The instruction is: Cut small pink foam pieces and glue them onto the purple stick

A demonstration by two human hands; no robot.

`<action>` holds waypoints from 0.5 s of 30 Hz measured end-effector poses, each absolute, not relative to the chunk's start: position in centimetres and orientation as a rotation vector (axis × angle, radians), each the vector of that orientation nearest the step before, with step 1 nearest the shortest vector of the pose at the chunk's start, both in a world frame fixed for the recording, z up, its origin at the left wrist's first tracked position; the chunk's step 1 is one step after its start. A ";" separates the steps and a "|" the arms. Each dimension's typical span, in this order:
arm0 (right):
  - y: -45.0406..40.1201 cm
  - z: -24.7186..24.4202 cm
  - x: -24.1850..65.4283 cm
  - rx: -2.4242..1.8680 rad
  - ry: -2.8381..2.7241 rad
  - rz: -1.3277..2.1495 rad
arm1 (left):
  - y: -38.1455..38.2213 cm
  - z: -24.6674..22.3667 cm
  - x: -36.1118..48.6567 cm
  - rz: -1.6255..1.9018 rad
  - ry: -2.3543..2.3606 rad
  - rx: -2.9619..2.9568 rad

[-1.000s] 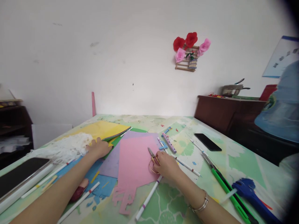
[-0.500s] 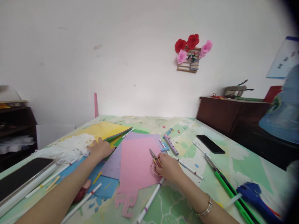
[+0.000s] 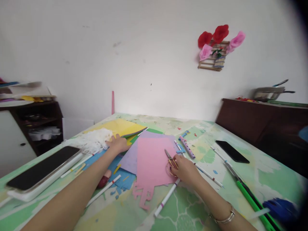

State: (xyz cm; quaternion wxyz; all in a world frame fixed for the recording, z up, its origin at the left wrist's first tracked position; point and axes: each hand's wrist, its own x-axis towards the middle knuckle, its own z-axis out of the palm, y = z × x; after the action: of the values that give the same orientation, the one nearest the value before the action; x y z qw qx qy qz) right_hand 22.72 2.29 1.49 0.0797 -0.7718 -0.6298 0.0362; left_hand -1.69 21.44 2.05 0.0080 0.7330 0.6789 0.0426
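Note:
My right hand (image 3: 186,168) is closed round the gold-coloured handles of a small pair of scissors (image 3: 167,154), whose blades point away over a pink sheet of paper (image 3: 154,157). The near edge of that sheet is cut into ragged shapes. Under it lies a lilac sheet (image 3: 128,162). My left hand (image 3: 117,143) rests with fingers apart at the edge of a white stringy heap (image 3: 90,141), beside a stack of yellow paper (image 3: 120,126). Blue paper (image 3: 127,181) with small scraps lies below my left forearm, near a dark red rounded object (image 3: 104,179), partly hidden.
Several white marker pens, one a thick pen (image 3: 166,200), lie about the table. A phone (image 3: 232,151) and large green-handled scissors (image 3: 250,194) are on the right, with a blurred blue tool (image 3: 280,208). Another phone (image 3: 44,166) sits on a white case at left.
The view has turned left, so everything sits further right in the picture. Both hands keep nearly the same places on the table, and the small scissors stay in my right hand.

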 end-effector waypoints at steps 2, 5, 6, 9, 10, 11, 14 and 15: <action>2.3 1.5 22.7 -2.306 -1.897 0.099 | 21.4 2.2 -1.7 0.119 2.096 2.288; 2.4 1.4 22.8 -2.299 -1.915 0.089 | 21.3 2.1 -1.8 0.137 2.143 2.272; 2.4 1.4 22.8 -2.303 -1.916 0.089 | 21.3 2.1 -1.8 0.150 2.167 2.271; 2.4 1.4 22.8 -2.317 -1.922 0.089 | 21.5 1.9 -2.0 0.170 2.167 2.286; 2.4 1.5 22.8 -2.321 -1.923 0.084 | 21.6 1.9 -2.0 0.170 2.146 2.289; 2.4 1.5 22.8 -2.326 -1.924 0.078 | 21.7 1.9 -2.0 0.169 2.124 2.288; 2.3 1.4 22.7 -2.321 -1.936 0.060 | 21.9 1.8 -1.9 0.171 2.078 2.277; 2.3 1.4 22.7 -2.318 -1.940 0.056 | 21.9 1.7 -1.9 0.171 2.067 2.273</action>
State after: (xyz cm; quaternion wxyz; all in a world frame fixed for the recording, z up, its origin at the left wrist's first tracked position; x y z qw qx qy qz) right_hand 22.75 2.33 1.42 0.0589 -0.7654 -0.6406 0.0184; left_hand -1.88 21.95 1.73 0.0322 0.7383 0.6714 0.0556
